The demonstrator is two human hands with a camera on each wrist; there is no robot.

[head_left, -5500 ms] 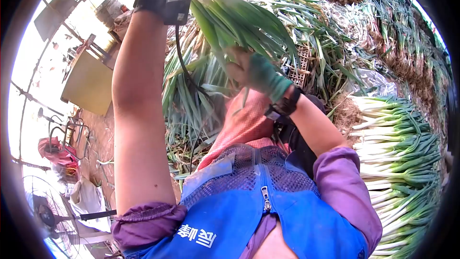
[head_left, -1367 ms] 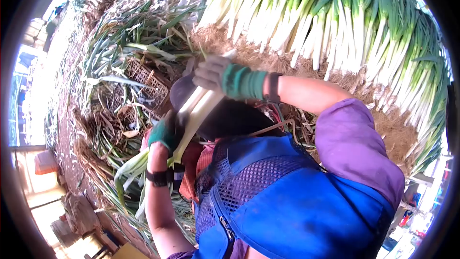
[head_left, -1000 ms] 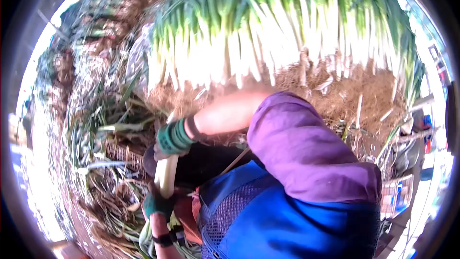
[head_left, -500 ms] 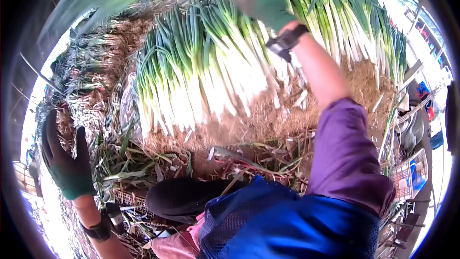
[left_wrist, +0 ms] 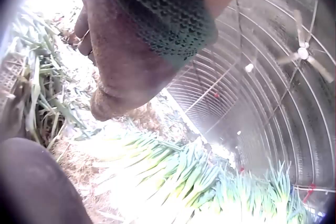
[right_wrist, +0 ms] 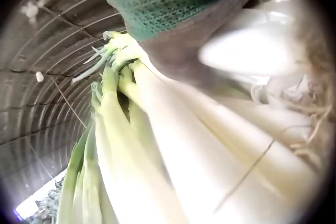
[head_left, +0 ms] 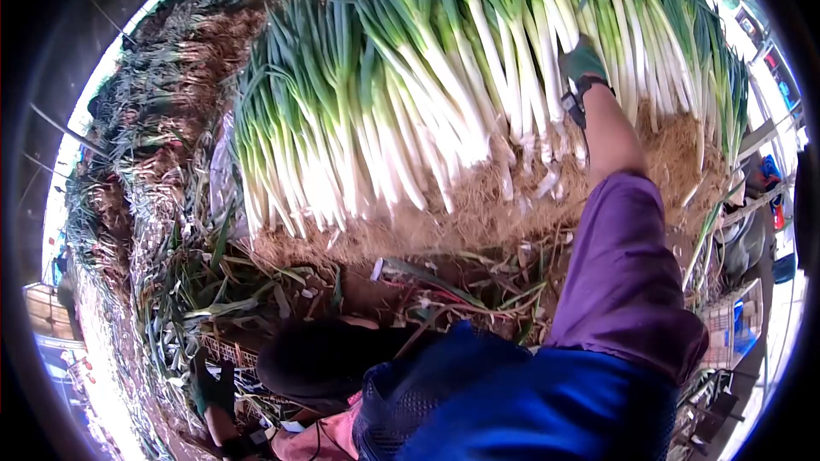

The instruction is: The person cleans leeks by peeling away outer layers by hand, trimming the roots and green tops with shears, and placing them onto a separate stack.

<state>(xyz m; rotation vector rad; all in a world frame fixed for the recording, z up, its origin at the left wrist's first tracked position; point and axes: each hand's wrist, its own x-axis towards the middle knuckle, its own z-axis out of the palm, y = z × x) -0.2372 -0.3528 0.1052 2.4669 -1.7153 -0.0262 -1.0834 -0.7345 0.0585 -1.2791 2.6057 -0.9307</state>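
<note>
In the head view my gloved right hand [head_left: 582,61] is at the white stem of a large green onion [head_left: 553,0] on top of a long row of them. Its fingers are hidden around the stems; in the right wrist view the glove [right_wrist: 178,50] lies right against thick white stalks [right_wrist: 173,124]. My gloved left hand [head_left: 212,386] is low at the left, beside my knee, its fingers apart and holding nothing. In the left wrist view that hand [left_wrist: 131,50] hangs with relaxed fingers.
Root ends [head_left: 410,226] of the row face me. Leaf scraps [head_left: 231,299] and a plastic crate [head_left: 224,354] lie near my dark-clothed knee [head_left: 299,363]. More bundles [head_left: 154,154] stand at the far left. Another crate [head_left: 730,324] is at the right.
Earlier both hands worked along a green onion's stem. The left hand let go and dropped low left; the right hand swung the onion up and over to the row.
</note>
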